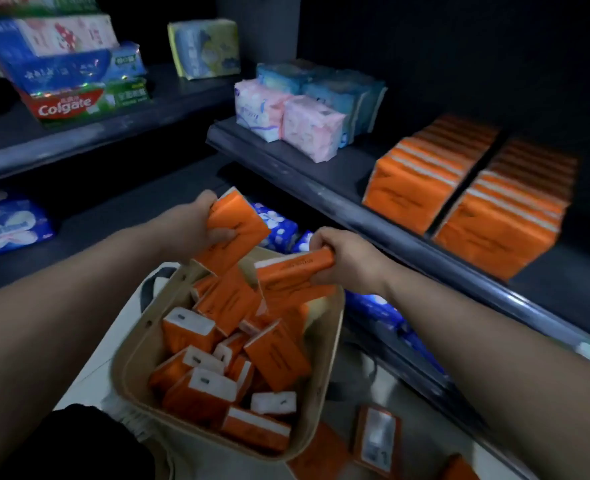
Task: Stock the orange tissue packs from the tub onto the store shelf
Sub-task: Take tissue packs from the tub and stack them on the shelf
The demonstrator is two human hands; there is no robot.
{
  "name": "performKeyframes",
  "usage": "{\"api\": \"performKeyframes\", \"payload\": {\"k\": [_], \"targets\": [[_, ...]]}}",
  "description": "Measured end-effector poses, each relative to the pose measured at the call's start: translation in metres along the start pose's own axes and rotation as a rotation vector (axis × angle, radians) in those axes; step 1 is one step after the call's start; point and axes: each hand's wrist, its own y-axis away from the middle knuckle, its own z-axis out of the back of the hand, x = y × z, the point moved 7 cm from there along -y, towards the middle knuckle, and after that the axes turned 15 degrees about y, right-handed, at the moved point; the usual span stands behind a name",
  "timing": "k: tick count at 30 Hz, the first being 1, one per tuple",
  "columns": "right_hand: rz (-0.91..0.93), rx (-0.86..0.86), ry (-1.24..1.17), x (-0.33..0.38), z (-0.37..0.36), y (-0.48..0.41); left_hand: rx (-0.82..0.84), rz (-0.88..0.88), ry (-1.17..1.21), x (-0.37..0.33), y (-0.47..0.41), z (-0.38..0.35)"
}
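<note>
A dark store shelf (321, 188) fills the background, and two rows of orange packs (466, 199) already stand on it, to the right of the pink and blue packs (307, 109). Below the shelf edge sits a beige tub (324, 368), full of loose orange tissue packs (238, 358). Above the tub, the left hand (196, 226) is closed around one orange pack (234, 230). The right hand (345, 258) grips another pack (293, 268) just over the far rim of the tub.

Colgate toothpaste boxes (65, 106) sit upper left, pink pad packs (288, 121) beside blue packs (342, 90).
</note>
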Motion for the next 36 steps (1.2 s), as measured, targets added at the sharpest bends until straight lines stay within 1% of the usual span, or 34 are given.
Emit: {"api": "performKeyframes", "payload": {"k": [7, 12, 15, 19, 24, 28, 31, 36], "targets": [[-0.117, -0.173, -0.096, -0.04, 0.112, 0.092, -0.102, -0.249, 0.078, -0.129, 0.026, 0.001], [-0.219, -0.289, -0.062, -0.076, 0.18, 0.16, -0.199, -0.396, 0.193, -0.215, 0.046, -0.003], [-0.298, -0.379, -0.081, -0.103, 0.215, 0.2, -0.176, -0.504, 0.27, -0.266, 0.047, -0.018], [-0.44, -0.506, -0.024, -0.145, 0.252, 0.249, -0.094, -0.614, 0.321, -0.333, 0.037, -0.055], [-0.658, -0.624, 0.02, -0.202, 0.279, 0.295, -0.032, -0.693, 0.24, -0.407, 0.015, -0.112], [-0.817, -0.708, -0.04, -0.252, 0.285, 0.319, -0.024, -0.7, 0.092, -0.459, -0.008, -0.16], [-0.878, -0.731, -0.096, -0.284, 0.284, 0.327, 0.02, -0.683, -0.006, -0.489, -0.028, -0.199], [-0.931, -0.727, -0.075, -0.328, 0.28, 0.322, 0.098, -0.705, -0.102, -0.517, -0.067, -0.252]]}}
